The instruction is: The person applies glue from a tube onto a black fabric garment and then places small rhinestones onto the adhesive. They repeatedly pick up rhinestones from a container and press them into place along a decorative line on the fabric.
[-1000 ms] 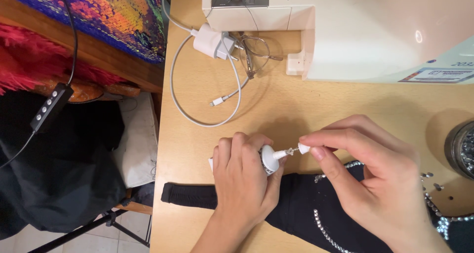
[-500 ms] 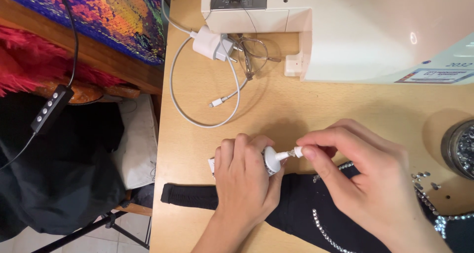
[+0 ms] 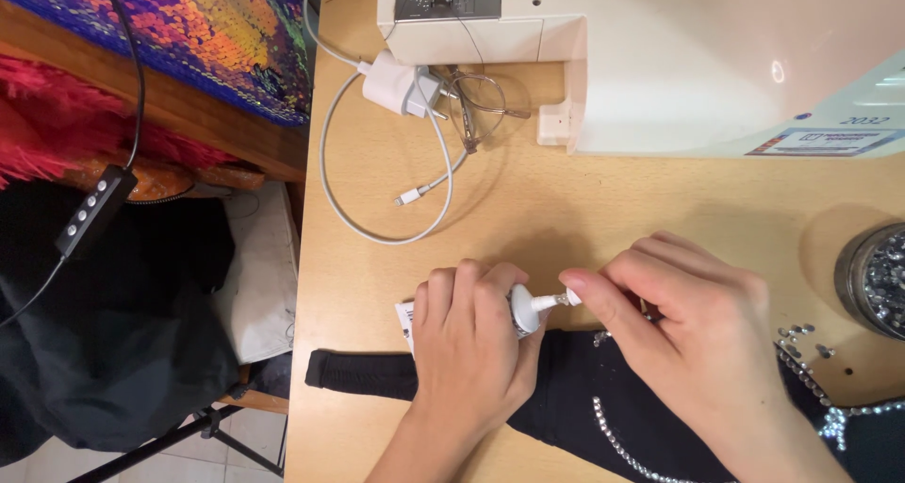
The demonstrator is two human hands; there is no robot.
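White tube (image 3: 520, 311), seemingly glue, held by two hands (image 3: 468, 337).

White glue tube (image 3: 524, 310) — black rhinestone-trimmed garment (image 3: 566, 389)

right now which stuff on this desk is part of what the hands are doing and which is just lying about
In use:
- white tube, gripped in the left hand
- its nozzle tip, pinched by the right hand
- black garment with rhinestone rows
- jar of rhinestones

Lying about:
- sewing machine
- white charger and cable
- glasses
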